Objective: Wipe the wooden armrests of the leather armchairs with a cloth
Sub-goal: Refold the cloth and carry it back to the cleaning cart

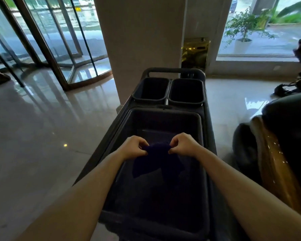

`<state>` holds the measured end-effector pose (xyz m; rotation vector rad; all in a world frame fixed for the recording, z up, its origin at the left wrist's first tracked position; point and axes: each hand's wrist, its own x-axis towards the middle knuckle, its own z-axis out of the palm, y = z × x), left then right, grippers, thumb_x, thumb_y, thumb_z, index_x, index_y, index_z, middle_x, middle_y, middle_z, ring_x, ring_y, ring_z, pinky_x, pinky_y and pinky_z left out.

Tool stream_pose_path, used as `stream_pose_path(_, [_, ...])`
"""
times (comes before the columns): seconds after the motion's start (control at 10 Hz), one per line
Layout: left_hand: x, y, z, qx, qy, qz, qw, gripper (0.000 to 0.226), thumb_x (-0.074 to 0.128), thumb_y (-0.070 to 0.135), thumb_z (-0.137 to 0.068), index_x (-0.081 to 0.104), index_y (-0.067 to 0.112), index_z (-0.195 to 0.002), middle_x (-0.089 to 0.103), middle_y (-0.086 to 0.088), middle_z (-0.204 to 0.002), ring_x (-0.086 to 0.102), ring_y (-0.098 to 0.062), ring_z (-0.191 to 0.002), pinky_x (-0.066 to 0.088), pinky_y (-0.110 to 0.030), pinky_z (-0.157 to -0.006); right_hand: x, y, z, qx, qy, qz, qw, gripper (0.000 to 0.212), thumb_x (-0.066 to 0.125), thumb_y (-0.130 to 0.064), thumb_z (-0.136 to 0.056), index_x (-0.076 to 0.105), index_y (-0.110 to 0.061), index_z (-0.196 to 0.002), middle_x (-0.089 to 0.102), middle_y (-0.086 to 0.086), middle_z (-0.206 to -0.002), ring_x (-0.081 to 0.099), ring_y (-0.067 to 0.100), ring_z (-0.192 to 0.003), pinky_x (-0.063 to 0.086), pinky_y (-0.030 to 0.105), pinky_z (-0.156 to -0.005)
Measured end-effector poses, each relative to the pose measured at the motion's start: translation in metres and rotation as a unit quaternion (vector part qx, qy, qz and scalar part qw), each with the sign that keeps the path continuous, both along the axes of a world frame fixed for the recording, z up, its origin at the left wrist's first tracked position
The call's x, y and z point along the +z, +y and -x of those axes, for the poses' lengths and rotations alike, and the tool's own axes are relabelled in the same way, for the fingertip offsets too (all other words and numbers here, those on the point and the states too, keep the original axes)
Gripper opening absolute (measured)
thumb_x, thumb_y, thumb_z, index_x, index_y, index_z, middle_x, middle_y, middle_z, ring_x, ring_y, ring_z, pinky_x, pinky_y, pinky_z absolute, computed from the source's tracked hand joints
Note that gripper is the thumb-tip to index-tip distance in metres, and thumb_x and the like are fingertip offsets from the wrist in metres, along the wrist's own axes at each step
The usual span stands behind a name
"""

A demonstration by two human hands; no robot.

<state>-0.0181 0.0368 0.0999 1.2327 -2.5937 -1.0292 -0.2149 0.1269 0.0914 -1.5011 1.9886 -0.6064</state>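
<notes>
A dark blue cloth point(155, 162) hangs over the large tub of a grey cleaning cart point(165, 112). My left hand point(133, 147) pinches the cloth's top edge on the left. My right hand point(182, 144) pinches the same edge on the right, so the cloth is stretched between them and droops below. At the right edge stands a dark leather armchair point(288, 119) with a glossy wooden armrest point(274, 164) running toward me, about an arm's length from my right hand.
Two small dark bins point(169, 90) sit at the cart's far end by its handle. A wide pillar point(141, 40) rises just behind the cart. A revolving glass door point(47, 40) is at the left over polished floor point(33, 136). A potted plant point(243, 32) stands by the window.
</notes>
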Motion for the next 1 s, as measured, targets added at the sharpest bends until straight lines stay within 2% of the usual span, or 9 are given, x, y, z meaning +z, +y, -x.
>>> stream_pose_path(0.1, [-0.040,-0.014,0.004,-0.016,-0.029,-0.047,0.998,0.021,0.070,0.009,-0.072,0.069,0.016,-0.092,0.065,0.005,-0.082,0.058,-0.001,-0.073,0.045,-0.014,-0.068,-0.039,-0.007,-0.001,-0.025,-0.012,-0.053,0.998,0.012,0.079,-0.017,-0.065,0.067,-0.014,-0.068,0.058,-0.009,-0.062,0.051,-0.002,-0.057,0.036,0.003,-0.041])
stream_pose_path(0.2, [-0.065,-0.019,0.004,-0.020,-0.046,-0.070,0.996,0.025,0.070,0.010,-0.073,0.067,0.018,-0.097,0.062,0.008,-0.086,0.057,-0.001,-0.078,0.045,-0.016,-0.074,-0.062,-0.009,-0.004,-0.035,-0.017,-0.090,0.995,0.016,0.079,-0.017,-0.066,0.063,-0.019,-0.065,0.056,-0.011,-0.062,0.053,0.001,-0.059,0.034,0.005,-0.043])
stream_pose_path(0.3, [-0.103,-0.026,0.000,-0.015,-0.070,-0.113,0.991,0.030,0.069,0.012,-0.075,0.065,0.019,-0.104,0.061,0.006,-0.095,0.057,-0.008,-0.091,0.047,-0.025,-0.085,-0.090,-0.014,-0.010,-0.060,-0.023,-0.129,0.990,0.021,0.078,-0.018,-0.067,0.060,-0.024,-0.061,0.057,-0.011,-0.062,0.052,0.000,-0.059,0.035,0.010,-0.047])
stream_pose_path(0.5, [-0.129,-0.039,0.004,-0.026,-0.071,-0.145,0.986,0.027,0.070,0.013,-0.075,0.066,0.020,-0.101,0.061,0.007,-0.093,0.058,-0.009,-0.091,0.046,-0.025,-0.082,-0.112,-0.016,-0.012,-0.076,-0.051,-0.164,0.982,0.012,0.077,-0.019,-0.070,0.066,-0.019,-0.073,0.063,-0.004,-0.073,0.057,0.006,-0.068,0.042,0.015,-0.057])
stream_pose_path(0.6, [-0.130,-0.042,0.006,-0.039,-0.071,-0.149,0.985,0.025,0.070,0.013,-0.075,0.066,0.020,-0.099,0.061,0.007,-0.092,0.059,-0.009,-0.090,0.045,-0.024,-0.080,-0.114,-0.016,-0.011,-0.086,-0.065,-0.170,0.980,0.012,0.077,-0.019,-0.070,0.068,-0.017,-0.078,0.066,-0.001,-0.080,0.059,0.009,-0.075,0.046,0.020,-0.065])
stream_pose_path(0.7, [-0.125,-0.047,0.010,-0.054,-0.079,-0.155,0.983,0.026,0.071,0.016,-0.074,0.066,0.021,-0.100,0.061,0.008,-0.090,0.056,-0.005,-0.086,0.044,-0.021,-0.076,-0.109,-0.015,-0.010,-0.109,-0.081,-0.170,0.976,0.014,0.077,-0.019,-0.069,0.067,-0.020,-0.079,0.063,-0.005,-0.077,0.058,0.008,-0.076,0.046,0.021,-0.067])
stream_pose_path(0.8, [-0.116,-0.050,0.011,-0.060,-0.082,-0.160,0.982,0.028,0.073,0.018,-0.073,0.065,0.021,-0.100,0.061,0.007,-0.093,0.058,-0.007,-0.087,0.048,-0.021,-0.072,-0.102,-0.014,-0.009,-0.118,-0.078,-0.152,0.978,0.013,0.078,-0.018,-0.068,0.067,-0.021,-0.075,0.065,-0.004,-0.077,0.059,0.008,-0.076,0.046,0.021,-0.068])
stream_pose_path(0.9, [-0.093,-0.060,0.016,-0.067,-0.079,-0.169,0.980,0.029,0.074,0.019,-0.072,0.065,0.018,-0.100,0.065,0.002,-0.094,0.062,-0.011,-0.086,0.051,-0.018,-0.059,-0.081,-0.018,-0.003,-0.124,-0.069,-0.128,0.982,0.011,0.079,-0.018,-0.067,0.070,-0.020,-0.073,0.068,0.000,-0.078,0.061,0.008,-0.073,0.046,0.019,-0.066])
stream_pose_path(1.0, [-0.066,-0.071,0.020,-0.072,-0.058,-0.147,0.985,0.030,0.076,0.020,-0.070,0.066,0.017,-0.098,0.067,0.000,-0.091,0.063,-0.009,-0.079,0.050,-0.016,-0.056,-0.056,-0.025,0.003,-0.124,-0.056,-0.093,0.986,0.014,0.078,-0.019,-0.068,0.073,-0.014,-0.080,0.072,0.005,-0.082,0.061,0.009,-0.075,0.046,0.019,-0.068])
